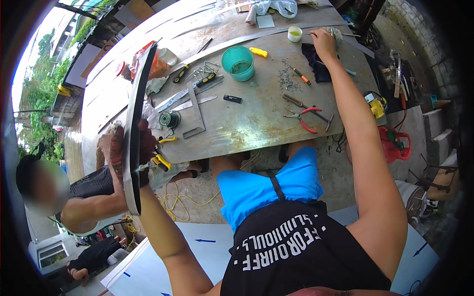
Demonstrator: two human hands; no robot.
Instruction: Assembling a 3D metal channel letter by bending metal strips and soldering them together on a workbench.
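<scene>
My left hand (144,143), dark and partly hidden, is closed round a long, curved grey metal strip (132,123) that stands up in front of me at the left. Beside the strip is a reddish, stained hand (114,150) that seems to belong to a person (94,202) at the left. My right arm stretches over the tabletop to its far right. There my right hand (324,44) is bare, its fingers bent together beside a small white cup (295,33) with yellowish contents. Whatever lies between those fingers is too small to make out. A dark cloth (316,63) lies under the wrist.
On the metal-topped table (237,126) are a green bucket (238,64), a yellow cutter (258,52), red-handled pliers (303,118), a metal square (195,113), a wire spool (170,120) and scattered small screws (289,76). A yellow cord (182,197) trails across the floor.
</scene>
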